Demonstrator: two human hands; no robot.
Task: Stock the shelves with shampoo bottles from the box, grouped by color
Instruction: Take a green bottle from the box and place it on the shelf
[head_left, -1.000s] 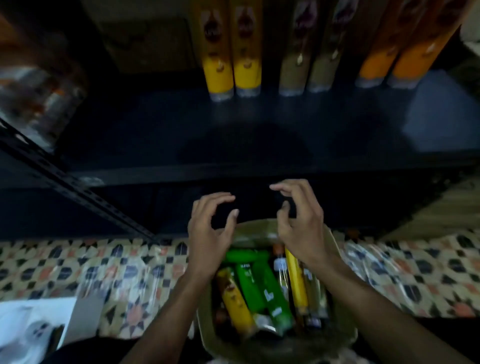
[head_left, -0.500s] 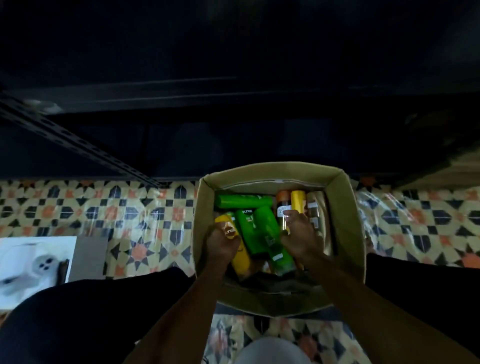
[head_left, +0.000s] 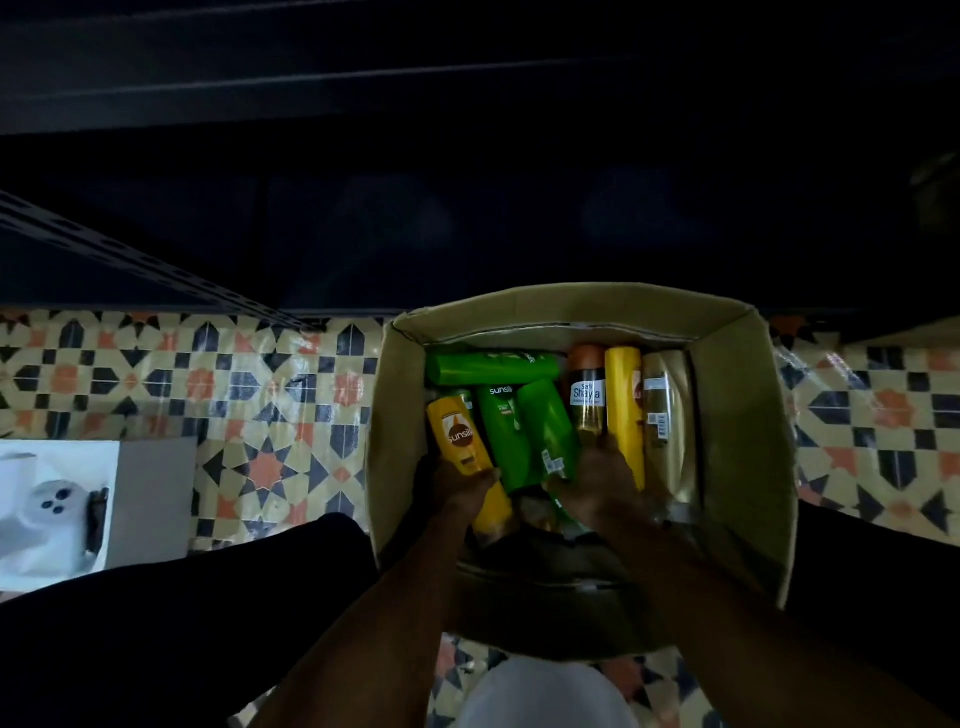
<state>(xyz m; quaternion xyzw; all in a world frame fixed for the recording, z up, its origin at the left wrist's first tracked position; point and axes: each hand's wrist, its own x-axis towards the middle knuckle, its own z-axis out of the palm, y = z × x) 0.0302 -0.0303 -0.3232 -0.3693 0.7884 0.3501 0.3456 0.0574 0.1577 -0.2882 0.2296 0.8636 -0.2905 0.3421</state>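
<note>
Down in the box, the left grip (head_left: 458, 491) clenches round a yellow bottle (head_left: 456, 434), thumb laid across its front just below the brown "sunsilk" mark. The bottle leans near the left wall, and its near end shows past the knuckles. The right grip (head_left: 597, 486) lies back-up just beside it, fingers curled down among the near ends of the bottles. It covers the end of a green bottle (head_left: 545, 431) and touches an amber bottle (head_left: 587, 415), but I cannot tell whether it grasps either one. Between the two grips lies a second green bottle (head_left: 506, 436), printed "sunsilk" and pressed against the yellow one. A third green bottle (head_left: 488, 366) lies crosswise along the far wall, above the others. The amber bottle has an orange cap toward the far wall and a white label. To its right come a slim yellow bottle (head_left: 623, 405) and then a gold bottle (head_left: 667, 415), nearest the right wall, both lying lengthwise. All of them lie in the open cardboard box (head_left: 737, 415), which stands on the floor (head_left: 260, 415) between the person's dark-clad legs (head_left: 208, 597). The floor is tiled in a star pattern of cream, orange and black. Just beyond the box rises the shelf (head_left: 467, 218), deep in shadow, with a slotted upright (head_left: 130, 254) slanting across at the left. Well apart on the left, a white carton (head_left: 52, 509) printed with a pale device lies on the floor. At the bottom edge a pale round shape (head_left: 545, 696) is too blurred to name.
</note>
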